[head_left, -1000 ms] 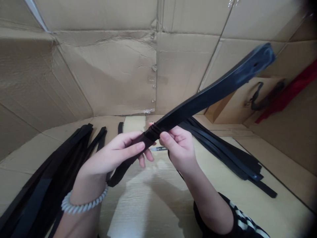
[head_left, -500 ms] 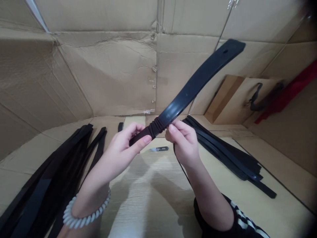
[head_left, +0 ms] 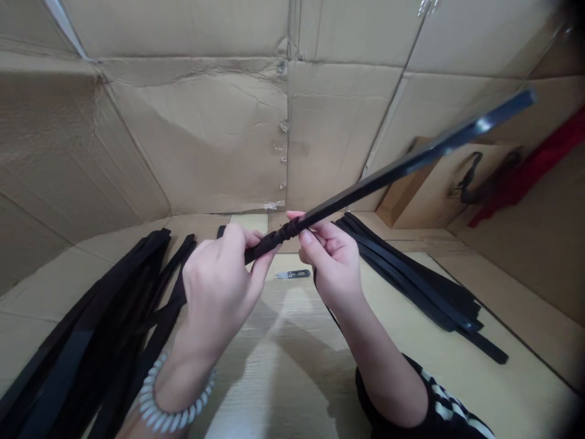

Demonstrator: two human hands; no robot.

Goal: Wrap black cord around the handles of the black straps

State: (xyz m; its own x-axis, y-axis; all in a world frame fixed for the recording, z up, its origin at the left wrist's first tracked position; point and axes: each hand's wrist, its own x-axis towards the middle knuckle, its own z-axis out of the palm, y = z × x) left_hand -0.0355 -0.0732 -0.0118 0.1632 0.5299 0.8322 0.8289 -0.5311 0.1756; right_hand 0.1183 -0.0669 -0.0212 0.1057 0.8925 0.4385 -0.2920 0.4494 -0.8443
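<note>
A long black curved strip [head_left: 375, 185] slants up to the right, seen nearly edge-on. Dark cord [head_left: 287, 231] is wound round its lower part in several turns. My left hand [head_left: 223, 268] grips the strip's lower end, fingers and thumb closed round it. With thumb and fingers pinched, my right hand [head_left: 333, 256] holds the cord just beside the winding; the cord's loose length trails down along my right wrist. Small thread snips [head_left: 293, 274] lie on the table [head_left: 283, 378] beneath the hands.
Dark wrapped strips [head_left: 91, 323] are piled on the left. Bare black strips [head_left: 420, 280] lie fanned out on the right. Cardboard walls [head_left: 219, 134] enclose the table. A brown paper bag [head_left: 425, 189] and a red cloth [head_left: 530, 164] are at the right.
The strip has rolled from showing its broad face to showing its edge, and its far end has swung right and down. My left hand has turned over with it.
</note>
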